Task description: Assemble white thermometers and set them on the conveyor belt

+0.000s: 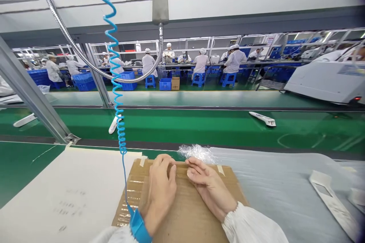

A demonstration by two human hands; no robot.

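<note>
My left hand [162,182] is over the far part of a brown cardboard sheet [182,212], its fingers curled toward the sheet's far edge. Facing it, my right hand [208,184] has bent fingers with the thumb close to them. Whatever lies between the fingertips of either hand is too small or hidden to make out. Crumpled clear plastic film [198,153] lies just beyond my right fingertips. A blue wrist strap [138,226] circles my left wrist, joined to a coiled blue cord [117,95] hanging from above.
White elongated parts [115,123] lie on the green conveyor belt [185,125] ahead. Another white part [332,201] rests on the grey-white sheet at right. A metal post [34,91] stands at left. A flexible metal hose [134,79] hangs overhead. People work beyond.
</note>
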